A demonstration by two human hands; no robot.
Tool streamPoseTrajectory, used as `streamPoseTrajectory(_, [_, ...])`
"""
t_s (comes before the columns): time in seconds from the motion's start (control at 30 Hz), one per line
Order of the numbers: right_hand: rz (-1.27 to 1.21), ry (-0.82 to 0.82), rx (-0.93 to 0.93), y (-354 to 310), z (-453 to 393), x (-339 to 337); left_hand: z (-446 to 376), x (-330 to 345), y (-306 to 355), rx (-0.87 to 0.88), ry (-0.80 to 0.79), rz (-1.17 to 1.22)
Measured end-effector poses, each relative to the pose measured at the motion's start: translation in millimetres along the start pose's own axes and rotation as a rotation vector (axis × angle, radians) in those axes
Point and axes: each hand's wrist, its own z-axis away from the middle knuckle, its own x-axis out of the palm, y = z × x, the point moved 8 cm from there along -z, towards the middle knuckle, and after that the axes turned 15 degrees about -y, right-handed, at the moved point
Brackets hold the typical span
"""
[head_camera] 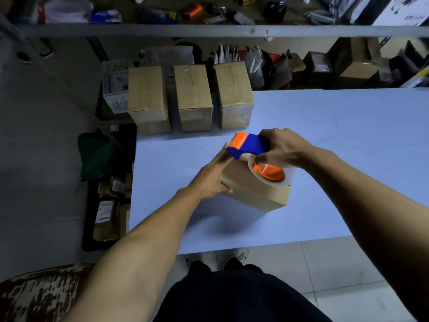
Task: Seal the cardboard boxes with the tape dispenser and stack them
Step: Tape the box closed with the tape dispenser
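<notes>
**Tape dispenser on the box, both hands at work**

From the head view, a cardboard box (pixel 255 187) sits mid-way across the pale surface (pixel 348 140). The left hand (pixel 213 175) lies along its left side, fingers straight and together, thumb on the near face. The right hand (pixel 284 145) has its fingers curled tight round the blue-and-orange tape dispenser (pixel 251 148), which rests on the box top. Three taped boxes (pixel 193 98) stand side by side at the surface's far left edge.

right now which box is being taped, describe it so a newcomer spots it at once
Start at the pale blue table. Three boxes stand in a row at its far left corner; the box being taped lies apart, nearer the person. It alone has hands on it and the blue-and-orange tape dispenser on top.
</notes>
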Motion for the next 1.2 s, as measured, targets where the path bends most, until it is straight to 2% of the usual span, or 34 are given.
streamPoseTrajectory(0.2, [-0.052, -0.139, 0.054, -17, -15, 2, 6, 9, -1, 0.089, 0.024, 0.210])
streamPoseTrajectory(0.3, [-0.067, -0.155, 0.069, -20, -20, 1, 7, 6, -5, 0.023, 0.093, 0.321])
streamPoseTrajectory(0.47, [-0.065, -0.204, 0.083, -20, -27, 1, 6, 8, -12, -0.069, 0.337, 0.560])
streamPoseTrajectory(0.6, [-0.032, -0.250, 0.083, -28, -33, 3, 2, 10, -22, -0.147, 0.416, 0.821])
streamPoseTrajectory(0.73, [-0.030, -0.270, 0.093, -36, -40, 6, 9, 10, -23, -0.196, 0.559, 1.112])
streamPoseTrajectory(0.87, [0.041, -0.257, 0.090, -41, -44, 7, 14, 13, -27, -0.274, 0.615, 1.143])
streamPoseTrajectory(1.0, [0.089, -0.252, 0.066, -49, -46, 7, 21, 16, -27, -0.222, 0.625, 1.147])
streamPoseTrajectory(1.2, [0.243, -0.262, 0.032, -66, -49, 2, 27, 22, -36, -0.256, 0.595, 1.322])
